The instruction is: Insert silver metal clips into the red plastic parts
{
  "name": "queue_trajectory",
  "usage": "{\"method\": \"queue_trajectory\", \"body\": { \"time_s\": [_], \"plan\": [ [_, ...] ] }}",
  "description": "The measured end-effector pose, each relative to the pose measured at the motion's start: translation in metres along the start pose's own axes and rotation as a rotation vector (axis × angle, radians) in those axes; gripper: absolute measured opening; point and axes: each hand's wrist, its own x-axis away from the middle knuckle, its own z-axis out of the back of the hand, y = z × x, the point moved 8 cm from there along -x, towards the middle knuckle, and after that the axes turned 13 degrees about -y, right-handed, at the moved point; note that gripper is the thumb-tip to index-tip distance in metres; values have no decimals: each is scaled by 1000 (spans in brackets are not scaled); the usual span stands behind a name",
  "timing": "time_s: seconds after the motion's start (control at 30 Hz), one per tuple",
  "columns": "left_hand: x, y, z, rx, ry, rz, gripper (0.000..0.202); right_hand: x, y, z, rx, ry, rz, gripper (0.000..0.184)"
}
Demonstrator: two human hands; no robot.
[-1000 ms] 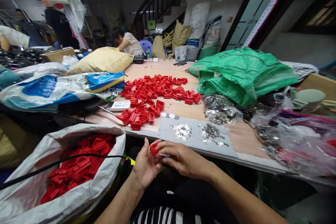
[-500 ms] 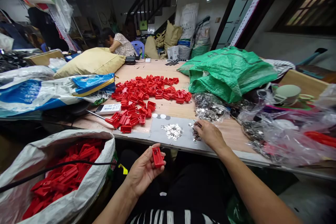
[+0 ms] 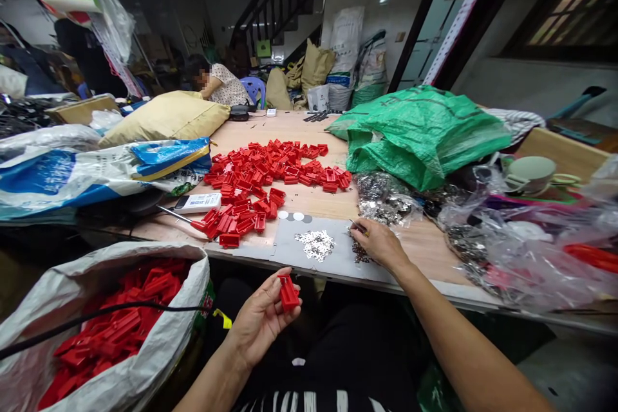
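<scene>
My left hand [image 3: 261, 318] holds a small red plastic clip [image 3: 288, 292] between thumb and fingers, below the table's near edge. My right hand [image 3: 379, 241] reaches onto the grey mat [image 3: 338, 256] and pinches at a small heap of silver metal pieces [image 3: 360, 248]. A second heap of metal pieces [image 3: 315, 243] lies on the mat to its left. A large spread of red clips [image 3: 270, 177] covers the wooden table [image 3: 299, 125] beyond the mat.
A white sack [image 3: 120, 386] full of red clips stands at lower left with a black cable across it. A green bag [image 3: 425, 132], clear plastic bags [image 3: 531, 251], a remote [image 3: 197, 203] and a screwdriver [image 3: 186, 219] lie on the table. A person [image 3: 217, 80] sits at the far end.
One second ago both hands were together on the red clip. My right hand has since reached out to the metal pieces on the mat while the left keeps the clip.
</scene>
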Motion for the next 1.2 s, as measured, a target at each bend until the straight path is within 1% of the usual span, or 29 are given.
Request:
{"method": "queue_trajectory", "body": {
  "time_s": [0.1, 0.23, 0.43, 0.53, 0.63, 0.87, 1.07, 1.2],
  "plan": [
    [-1, -1, -1, -5, -1, -4, 44, 3, 2, 2, -47, 14, 17, 14],
    [-2, -1, -6, -6, -8, -11, 44, 5, 2, 1, -90, 2, 49, 15],
    [-1, 1, -8, -7, -13, -16, 44, 3, 5, -9, -98, -83, 82, 16],
    [1, 1, -6, -14, -1, -17, 43, 3, 8, -8, -82, -66, 61, 17],
    [1, 1, -5, -24, 8, -16, 42, 3, 10, -7, -58, -60, 35, 15],
    [-1, -2, -6, -23, 3, -10, 42, 3, 2, -12, -5, -93, 20, 9],
    [-2, -1, -2, -31, 17, -16, 45, 4, 0, -6, -7, -22, 11, 7],
    [-3, 0, 0, -51, 19, -26, 49, 5, 3, -3, -55, 38, -3, 12]
  ]
}}
